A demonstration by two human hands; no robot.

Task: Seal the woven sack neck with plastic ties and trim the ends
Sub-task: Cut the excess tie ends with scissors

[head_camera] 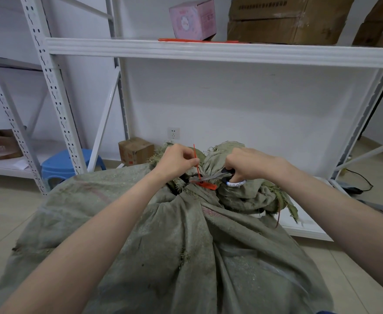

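A big grey-green woven sack [163, 234] fills the lower middle of the view, its neck [195, 189] gathered and cinched by a red plastic tie [205, 184]. The tie's thin tail [195, 155] stands upright, pinched by my left hand [177, 160]. My right hand [247, 164] grips black-handled scissors [213, 176]. Their blades reach left and straddle the tail just above the tie's flat tag. The frayed sack top [226, 152] flops behind my hands.
A white metal rack [186, 49] stands in front, holding a pink box [194, 19], cardboard boxes [285, 19] and spare red ties [197, 40]. A blue stool [69, 162] and a small carton [136, 150] sit at floor level on the left. A black cable [358, 177] lies at right.
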